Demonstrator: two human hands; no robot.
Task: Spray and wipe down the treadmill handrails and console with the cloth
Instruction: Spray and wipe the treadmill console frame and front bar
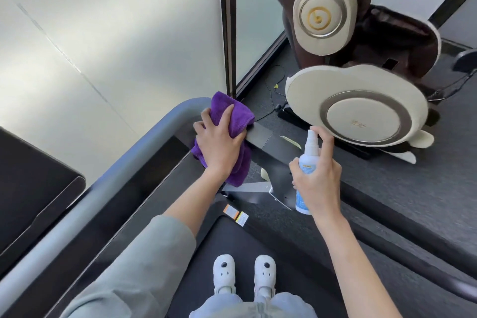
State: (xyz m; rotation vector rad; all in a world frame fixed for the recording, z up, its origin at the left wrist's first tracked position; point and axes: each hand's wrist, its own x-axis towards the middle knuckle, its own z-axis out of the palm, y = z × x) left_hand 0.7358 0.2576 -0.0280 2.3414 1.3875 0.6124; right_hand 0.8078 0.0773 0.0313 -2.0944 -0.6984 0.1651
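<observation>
A purple cloth [233,111] is bunched over the bend of the grey treadmill handrail [144,147], where the rail meets a dark bar [260,137]. My left hand [219,144] lies on top of the cloth and grips it against the rail. My right hand [318,178] holds a small white spray bottle [308,147] upright to the right of the cloth, with the index finger curled over the nozzle. The dark console [33,188] sits at the left edge.
A frosted glass wall [116,33] stands behind the handrail. A brown and cream massage chair [361,100] stands close on the right. The treadmill belt [232,245] is under my white shoes [244,273]. Cables lie on the grey floor.
</observation>
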